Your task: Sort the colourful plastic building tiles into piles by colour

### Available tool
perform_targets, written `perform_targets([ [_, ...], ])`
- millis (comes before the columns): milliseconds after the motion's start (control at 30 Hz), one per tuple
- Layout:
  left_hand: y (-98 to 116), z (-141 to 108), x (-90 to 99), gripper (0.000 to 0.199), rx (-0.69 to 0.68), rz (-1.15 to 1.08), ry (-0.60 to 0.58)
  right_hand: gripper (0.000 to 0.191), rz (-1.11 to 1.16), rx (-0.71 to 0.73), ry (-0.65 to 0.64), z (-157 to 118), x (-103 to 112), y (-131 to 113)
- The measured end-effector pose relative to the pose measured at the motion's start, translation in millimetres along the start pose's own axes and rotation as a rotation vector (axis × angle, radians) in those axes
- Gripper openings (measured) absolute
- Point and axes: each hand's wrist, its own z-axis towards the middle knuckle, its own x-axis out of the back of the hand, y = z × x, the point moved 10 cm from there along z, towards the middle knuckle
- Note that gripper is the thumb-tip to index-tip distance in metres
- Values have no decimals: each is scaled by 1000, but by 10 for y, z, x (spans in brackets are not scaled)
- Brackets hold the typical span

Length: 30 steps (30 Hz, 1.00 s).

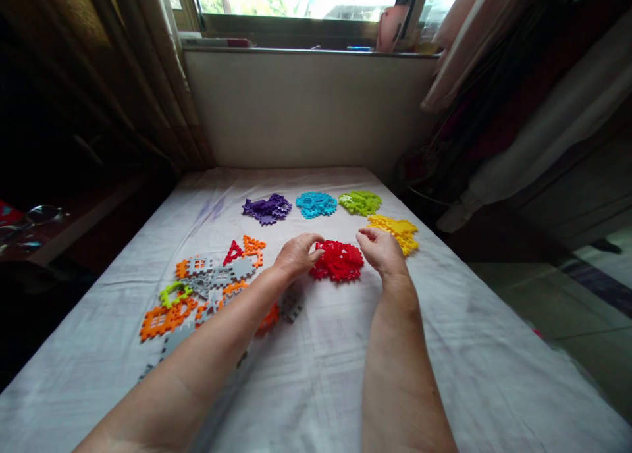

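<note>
A heap of red plastic pieces [340, 262] lies between my hands on the white cloth [326, 374]. My left hand [298, 255] is at the heap's left edge, thumb and fingers curved apart and touching or nearly touching it. To the right of the heap, my right hand [380, 249] has its fingers curled together near the yellow pile [399, 229]; whether it pinches anything is hidden. Farther back are purple [267, 209], blue [316, 204] and green [360, 202] piles. Mixed pieces, including an orange window piece [158, 321] and a red triangle [234, 252], spread at the left, partly behind my left forearm.
A pale wall [306, 110] rises beyond the far edge of the cloth-covered surface, below a window ledge with a pink cup [392, 28]. Curtains [148, 78] hang at the left. Clothes [538, 110] hang at the right.
</note>
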Motion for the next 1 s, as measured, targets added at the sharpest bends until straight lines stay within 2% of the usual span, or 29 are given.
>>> perform_targets([
  [100, -338, -84, 241, 33, 94, 86, 27, 34, 2, -1, 16, -2, 22, -7],
  [300, -1325, -414, 934, 39, 406, 354, 30, 31, 25, 40, 56, 30, 2, -11],
  [367, -1588, -537, 1066, 42, 503, 417, -1, 31, 21, 51, 67, 29, 1, -24],
  [433, -1768, -622, 1097, 43, 567, 450, -49, 31, 13, 50, 67, 17, 3, -40],
  [533, -1883, -649, 1037, 40, 593, 443, -89, 32, 10, 39, 44, -7, 1, -61],
  [667, -1918, -588, 960, 33, 586, 378, -58, 33, 17, 49, 25, -21, -3, -79],
  [867, -2017, -617, 1067, 29, 603, 225, 61, 31, 26, 57, 35, 2, -12, -56],
  [933, -1986, -605, 1112, 27, 581, 155, 111, 30, 28, 57, 37, 4, -15, -61],
  [1000, -1868, -533, 1087, 26, 530, 75, 147, 30, 26, 56, 38, 0, -20, -76],
])
